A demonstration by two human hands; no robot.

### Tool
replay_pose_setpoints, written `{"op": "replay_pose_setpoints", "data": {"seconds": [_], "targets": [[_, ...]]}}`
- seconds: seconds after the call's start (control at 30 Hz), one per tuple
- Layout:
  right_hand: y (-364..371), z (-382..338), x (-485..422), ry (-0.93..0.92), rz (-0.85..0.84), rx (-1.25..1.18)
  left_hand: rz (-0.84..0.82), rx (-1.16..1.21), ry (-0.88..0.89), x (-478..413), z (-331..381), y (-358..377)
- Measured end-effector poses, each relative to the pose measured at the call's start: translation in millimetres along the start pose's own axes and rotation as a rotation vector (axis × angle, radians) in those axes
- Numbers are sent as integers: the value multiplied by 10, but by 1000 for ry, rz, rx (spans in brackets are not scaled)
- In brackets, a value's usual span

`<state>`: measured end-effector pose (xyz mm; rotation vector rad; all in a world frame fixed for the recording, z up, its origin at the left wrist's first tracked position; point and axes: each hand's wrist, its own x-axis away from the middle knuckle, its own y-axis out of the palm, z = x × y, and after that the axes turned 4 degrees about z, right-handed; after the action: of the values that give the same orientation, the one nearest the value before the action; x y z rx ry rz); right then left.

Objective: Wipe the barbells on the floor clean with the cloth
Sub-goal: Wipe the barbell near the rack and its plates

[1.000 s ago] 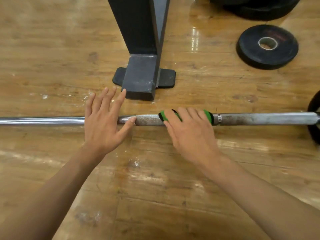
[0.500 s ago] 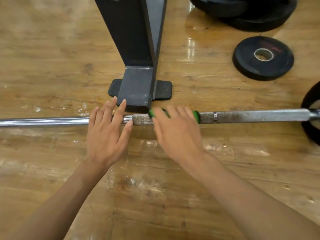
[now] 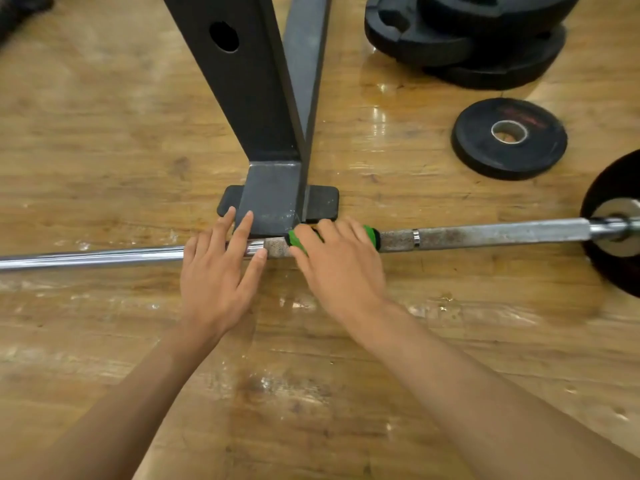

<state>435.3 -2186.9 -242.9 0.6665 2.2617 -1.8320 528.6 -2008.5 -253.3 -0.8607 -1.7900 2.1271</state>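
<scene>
A steel barbell (image 3: 485,235) lies across the wooden floor from left to right, shiny at the left and rust-speckled at the right. My right hand (image 3: 341,268) grips a green and black cloth (image 3: 370,235) wrapped over the bar's middle. The cloth is mostly hidden under my fingers. My left hand (image 3: 218,275) rests flat on the bar just left of the cloth, fingers straight. A black plate (image 3: 613,223) sits on the bar's right end.
A dark metal rack post (image 3: 256,109) on a rubber foot stands right behind the bar, almost touching my fingertips. A loose black weight plate (image 3: 509,138) lies at the right, and a stack of plates (image 3: 464,39) sits at the back right.
My right hand has slid the cloth leftward along the bar, closer to my left hand. The view has shifted, bringing the rack foot nearer the bar.
</scene>
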Motion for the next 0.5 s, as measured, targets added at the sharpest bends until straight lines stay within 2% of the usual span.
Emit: {"op": "replay_pose_setpoints", "data": {"seconds": [0.17,0.23,0.3,0.33,0.5], "targets": [[-389,1162,356,196,126,143,-7,13,-28,16,34,-24],[-438,1211,398,332,149,137,-20,24,-60,39,69,-35],[-406,922,292,490,147,110,-34,27,-83,59,100,-41],[-374,729,228,501,113,111,-38,28,-93,72,116,-47],[-202,50,89,259,-88,-3,-62,2,-88,118,130,-94]]}}
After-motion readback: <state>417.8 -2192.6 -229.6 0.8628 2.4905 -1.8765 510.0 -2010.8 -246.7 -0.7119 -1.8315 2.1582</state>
